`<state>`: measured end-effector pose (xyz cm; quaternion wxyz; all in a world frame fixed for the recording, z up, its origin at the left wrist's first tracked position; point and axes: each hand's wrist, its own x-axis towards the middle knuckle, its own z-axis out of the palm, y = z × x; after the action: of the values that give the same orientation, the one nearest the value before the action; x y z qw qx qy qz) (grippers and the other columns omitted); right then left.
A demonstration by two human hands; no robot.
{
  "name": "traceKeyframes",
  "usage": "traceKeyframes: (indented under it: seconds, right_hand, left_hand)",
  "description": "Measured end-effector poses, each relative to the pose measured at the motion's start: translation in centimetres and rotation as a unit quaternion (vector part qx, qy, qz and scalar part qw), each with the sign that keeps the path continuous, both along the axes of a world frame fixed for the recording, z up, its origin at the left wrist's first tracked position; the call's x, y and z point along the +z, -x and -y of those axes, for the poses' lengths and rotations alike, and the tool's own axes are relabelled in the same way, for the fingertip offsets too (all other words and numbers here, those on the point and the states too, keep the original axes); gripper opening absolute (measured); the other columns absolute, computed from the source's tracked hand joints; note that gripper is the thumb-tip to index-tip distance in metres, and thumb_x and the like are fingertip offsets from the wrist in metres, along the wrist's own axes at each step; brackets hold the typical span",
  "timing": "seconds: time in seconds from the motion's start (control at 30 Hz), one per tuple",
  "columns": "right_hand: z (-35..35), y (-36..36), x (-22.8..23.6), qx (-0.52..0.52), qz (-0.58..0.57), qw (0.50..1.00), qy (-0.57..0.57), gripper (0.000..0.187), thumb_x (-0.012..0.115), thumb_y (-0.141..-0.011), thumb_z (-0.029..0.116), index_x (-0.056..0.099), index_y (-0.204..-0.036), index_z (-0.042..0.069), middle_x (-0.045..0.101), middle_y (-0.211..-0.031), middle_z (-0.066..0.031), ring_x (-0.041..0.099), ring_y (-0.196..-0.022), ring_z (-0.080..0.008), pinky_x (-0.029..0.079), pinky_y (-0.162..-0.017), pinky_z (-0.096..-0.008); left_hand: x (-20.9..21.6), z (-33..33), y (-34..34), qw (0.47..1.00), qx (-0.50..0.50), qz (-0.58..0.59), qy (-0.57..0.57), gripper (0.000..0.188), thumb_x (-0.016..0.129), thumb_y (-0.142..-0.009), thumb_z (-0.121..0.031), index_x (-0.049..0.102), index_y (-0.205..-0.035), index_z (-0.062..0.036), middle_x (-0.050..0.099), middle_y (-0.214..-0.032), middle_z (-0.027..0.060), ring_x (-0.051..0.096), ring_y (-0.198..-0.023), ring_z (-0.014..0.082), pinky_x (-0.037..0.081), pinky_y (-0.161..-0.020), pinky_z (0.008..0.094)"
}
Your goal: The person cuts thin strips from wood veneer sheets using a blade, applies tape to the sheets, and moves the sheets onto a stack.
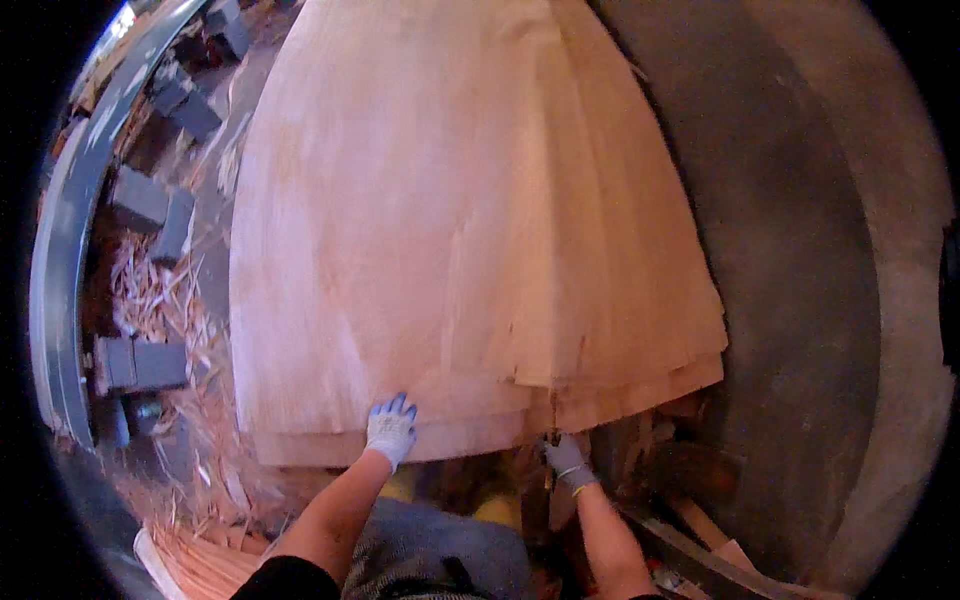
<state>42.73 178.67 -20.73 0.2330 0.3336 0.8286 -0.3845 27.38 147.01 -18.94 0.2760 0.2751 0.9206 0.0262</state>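
Thin sheets of wood veneer (400, 230) lie in a broad stack before me, their near edges uneven and overlapping. My left hand (391, 430), in a white glove with blue fingertips, rests on the top sheet by the near edge, fingers spread. My right hand (568, 460), in a greyish glove, is closed just at the near edge, right of the middle. A small dark thing shows at its fingers, too blurred to name. Above that hand, the top sheet has a ragged corner and a lengthwise ridge runs away from me.
On the left, grey blocks (145, 365) stand among wood shavings (150, 290) beside a long metal rail (65, 250). A bundle of veneer strips (190, 560) lies at the lower left. Brown floor (790, 300) stretches along the right; a dark beam (700, 560) lies at the lower right.
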Motion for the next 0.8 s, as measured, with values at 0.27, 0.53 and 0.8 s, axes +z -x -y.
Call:
traceKeyframes:
  seconds: [0.27, 0.53, 0.8]
  right_hand:
    - [-17.9, -5.4, 5.4, -0.156, -0.085, 0.892, -0.415, 0.039, 0.058, -0.079, 0.03, 0.054, -0.109, 0.006, 0.06, -0.098, -0.0167, 0.057, -0.088, -0.0334, 0.045, -0.075, -0.0406]
    - [-25.5, -13.5, 5.4, -0.112, 0.13, 0.924, -0.342, 0.033, 0.055, -0.081, 0.027, 0.055, -0.104, 0.004, 0.059, -0.098, -0.0188, 0.055, -0.09, -0.0354, 0.045, -0.076, -0.0424]
    - [-20.6, -9.4, 15.4, -0.131, -0.131, 0.935, -0.304, 0.024, 0.063, -0.071, 0.02, 0.059, -0.082, 0.0, 0.06, -0.072, -0.0185, 0.057, -0.069, -0.0328, 0.044, -0.062, -0.0386]
  left_hand:
    - [-1.7, -0.6, 0.7, 0.994, -0.018, 0.026, 0.103, 0.05, 0.054, -0.073, -0.036, 0.048, -0.117, -0.0125, 0.032, -0.134, 0.0152, 0.036, -0.12, 0.0247, 0.036, -0.09, 0.0417]
    - [0.7, -2.7, 1.9, 0.984, 0.038, 0.079, 0.155, 0.049, 0.054, -0.075, -0.041, 0.048, -0.117, -0.0153, 0.034, -0.133, 0.0111, 0.04, -0.118, 0.0264, 0.038, -0.089, 0.0409]
    - [2.9, -3.9, -2.6, 0.969, 0.141, 0.197, 0.048, 0.042, 0.046, -0.079, -0.036, 0.055, -0.107, -0.0069, 0.054, -0.11, 0.0178, 0.052, -0.1, 0.0354, 0.041, -0.087, 0.0417]
